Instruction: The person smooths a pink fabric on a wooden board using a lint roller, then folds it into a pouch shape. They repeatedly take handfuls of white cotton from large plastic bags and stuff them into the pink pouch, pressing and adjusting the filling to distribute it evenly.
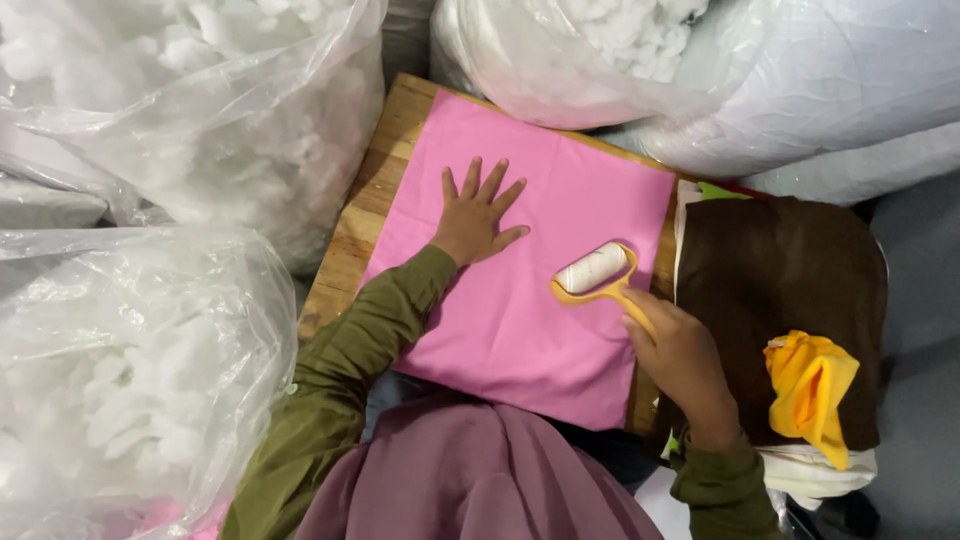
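A pink cloth (pixel 520 310) lies flat on a wooden board (pixel 365 215). My left hand (pixel 478 212) rests on the cloth's upper part, palm down with fingers spread. My right hand (pixel 683 355) grips the yellow handle of a lint roller (pixel 592 270). The roller's white drum sits on the right side of the pink cloth.
Large clear plastic bags of white stuffing (pixel 190 110) crowd the left and top. To the right lies a stack of folded cloths with a brown cloth (pixel 790 270) on top and a crumpled yellow cloth (pixel 815 385) on it. White sacks (pixel 830 90) sit at the upper right.
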